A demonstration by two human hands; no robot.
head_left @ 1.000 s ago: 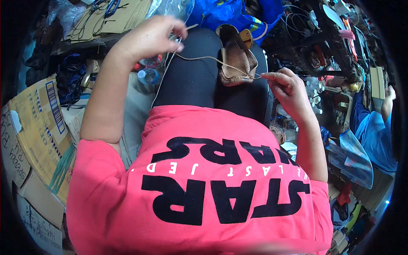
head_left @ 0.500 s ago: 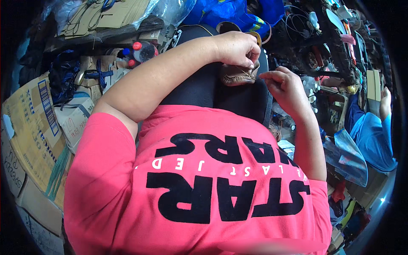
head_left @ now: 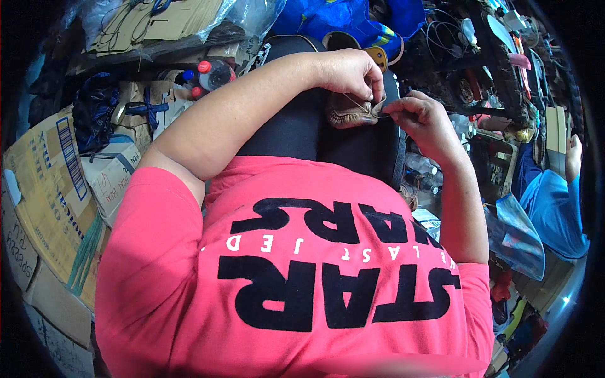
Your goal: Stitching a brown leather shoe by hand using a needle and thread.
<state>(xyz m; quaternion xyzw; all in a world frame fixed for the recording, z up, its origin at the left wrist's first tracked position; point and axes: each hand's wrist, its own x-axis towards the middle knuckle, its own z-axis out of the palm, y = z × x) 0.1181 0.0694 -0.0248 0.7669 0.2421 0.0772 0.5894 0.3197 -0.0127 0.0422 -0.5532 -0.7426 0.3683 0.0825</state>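
A brown leather shoe with gathered stitching round its toe rests on my dark-clothed lap. My left hand lies over it from above, its fingers curled and closed on the upper part of the shoe. A thin light thread or cord shows at the fingertips. My right hand is at the shoe's right side, thumb and forefinger pinched together close to the edge. Something thin and dark seems to lie between those fingertips, too small to name. The shoe's far end is hidden under my left hand.
Beyond my knees lies a blue bag. Bottles with red caps and cardboard boxes crowd the left. Clear plastic bottles and cluttered shelving stand right. Another person's blue sleeve shows at far right.
My right hand has moved slightly left and its fingertips now reach the shoe's edge. My left hand stays on the shoe with a small shift.
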